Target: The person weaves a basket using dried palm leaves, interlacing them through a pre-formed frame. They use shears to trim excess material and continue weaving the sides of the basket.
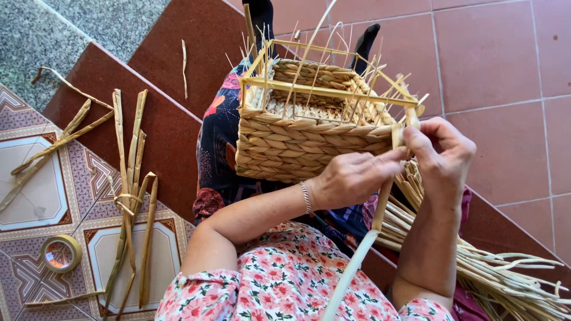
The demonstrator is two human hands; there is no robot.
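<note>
Item: half-woven basket (297,139), rectangular, plaited fibre over a pale stick frame (333,92), resting on the person's lap, centre of view, open side up. Loose stake ends stick up all round the rim.

Working strand: flat pale fibre strip (363,249). Long axis runs near-left to far-right, from the lap up to the basket's near-right corner, where both hands meet.

L hand (351,177): fingers curled together, tips pinching the strip against the corner; knuckles up. Bracelet (306,197) at wrist.

R hand (443,157): arched over the same corner from the right, thumb and forefinger closed on the strip's upper end, prob. also on a corner stake; exact grip hidden by the fingers.

Nearer hand: both at the corner, touching or almost; R sits higher.

Room: open tile floor (505,65) to the far right. Bundle of spare fibres (476,267) lies near right under the R forearm. Left side: step edge, loose dried stalks (128,190), tape roll (60,253), well apart.
</note>
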